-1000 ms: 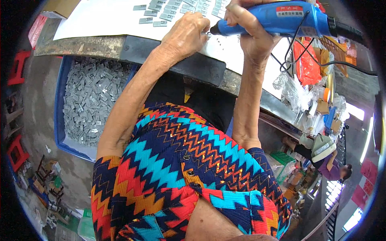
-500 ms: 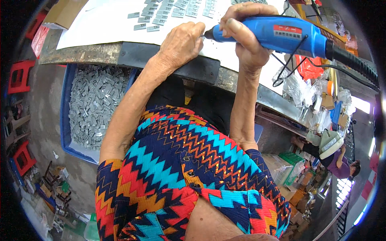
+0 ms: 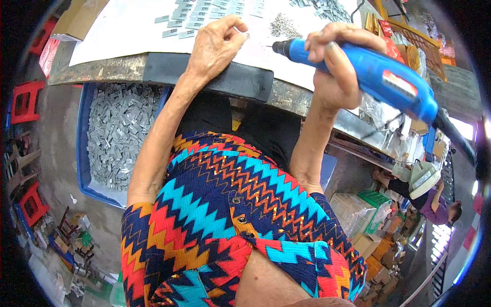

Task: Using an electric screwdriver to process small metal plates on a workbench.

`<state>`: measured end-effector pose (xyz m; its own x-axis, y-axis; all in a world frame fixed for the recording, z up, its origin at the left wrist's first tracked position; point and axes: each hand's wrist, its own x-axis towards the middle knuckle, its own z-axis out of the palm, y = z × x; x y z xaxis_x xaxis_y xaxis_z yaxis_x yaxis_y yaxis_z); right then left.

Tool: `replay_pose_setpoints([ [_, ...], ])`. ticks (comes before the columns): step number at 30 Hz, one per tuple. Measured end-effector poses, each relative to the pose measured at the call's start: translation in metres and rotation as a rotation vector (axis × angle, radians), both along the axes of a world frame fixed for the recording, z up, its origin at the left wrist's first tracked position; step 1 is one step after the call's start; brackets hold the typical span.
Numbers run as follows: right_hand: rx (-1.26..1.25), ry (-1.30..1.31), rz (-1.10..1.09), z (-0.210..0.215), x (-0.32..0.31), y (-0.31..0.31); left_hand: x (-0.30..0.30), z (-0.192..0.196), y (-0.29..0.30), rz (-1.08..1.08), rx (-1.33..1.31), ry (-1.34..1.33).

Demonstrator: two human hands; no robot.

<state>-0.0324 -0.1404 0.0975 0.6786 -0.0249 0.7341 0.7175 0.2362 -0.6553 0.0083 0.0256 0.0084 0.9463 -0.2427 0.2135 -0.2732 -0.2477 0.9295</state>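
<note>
My right hand (image 3: 337, 66) is wrapped around a blue electric screwdriver (image 3: 384, 77) with a black nose and a thick black cable. The screwdriver's thin bit points left over the white work surface (image 3: 115, 38), apart from my left hand. My left hand (image 3: 216, 51) is closed, thumb and forefinger pinched together above the table's front edge. Something tiny and greyish shows at its fingertips, too small to name. Beyond that hand lie rows of small grey rectangular metal pieces (image 3: 197, 20). A scattered heap of tiny screws (image 3: 285, 25) lies past the screwdriver's nose.
More grey pieces (image 3: 327, 9) are heaped at the far right. Below the table's left side, a blue bin (image 3: 82, 153) holds many such pieces. A black pad (image 3: 209, 75) covers the table's edge. A cardboard box (image 3: 79, 20) stands far left; another person (image 3: 434, 207) is at the right.
The screwdriver and my right hand have moved right and slightly down, away from my left hand. My left hand has shifted a little left, and the screw heap has come into view.
</note>
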Motion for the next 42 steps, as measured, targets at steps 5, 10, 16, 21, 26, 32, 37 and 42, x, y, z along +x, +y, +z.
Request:
replay_pose_setpoints([
  [5, 0.06, 0.027, -0.035, -0.024, 0.02, 0.001, -0.034, 0.021, 0.03, 0.092, -0.1, -0.019],
  [10, 0.035, 0.006, -0.099, -0.022, 0.023, 0.002, -0.074, 0.031, 0.077, 0.121, 0.042, 0.056],
  [16, 0.043, 0.021, -0.093, -0.026, 0.031, 0.007, -0.108, 0.022, 0.132, 0.224, 0.155, 0.129],
  [21, 0.149, 0.066, -0.091, -0.024, 0.027, 0.011, -0.117, 0.004, 0.185, 0.244, 0.589, 0.15],
  [26, 0.168, 0.073, -0.156, -0.012, 0.015, 0.02, -0.115, 0.013, 0.173, 0.282, 0.598, -0.018],
  [32, 0.264, 0.154, -0.054, -0.006, 0.003, 0.018, -0.085, 0.038, 0.065, 0.14, 0.047, -0.009],
  [37, 0.337, 0.138, -0.041, 0.003, -0.01, 0.015, -0.05, 0.025, 0.009, 0.13, -0.005, -0.159],
  [42, 0.425, 0.079, -0.009, -0.001, -0.009, 0.011, -0.037, 0.01, -0.007, 0.188, 0.058, -0.291],
])
